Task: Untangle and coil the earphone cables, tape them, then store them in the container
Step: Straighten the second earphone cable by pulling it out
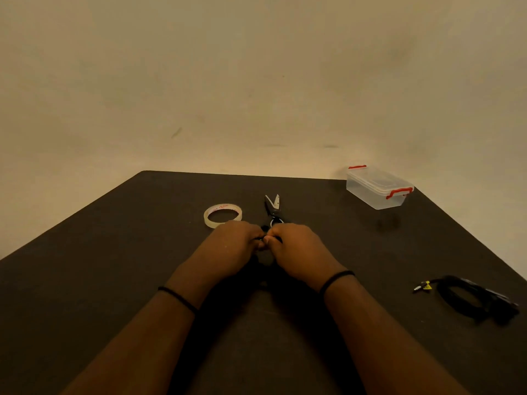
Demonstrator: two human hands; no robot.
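One black coiled cable (473, 300) done, lying right. Left hand (238, 246) and right hand (296, 249) pinching a thin black cable (261, 238). Taping and storing in the lidded clear plastic container (377, 188) left.

The scene is seen through one wide-angle view only, taken from head height and aimed forward and down. The dark tabletop (114, 280) is looked across from its near edge towards a bare wall (256, 81), which fills the upper half. Both forearms are seen entering from the bottom edge, close to the lens, and straight lines are bowed towards the frame's sides.
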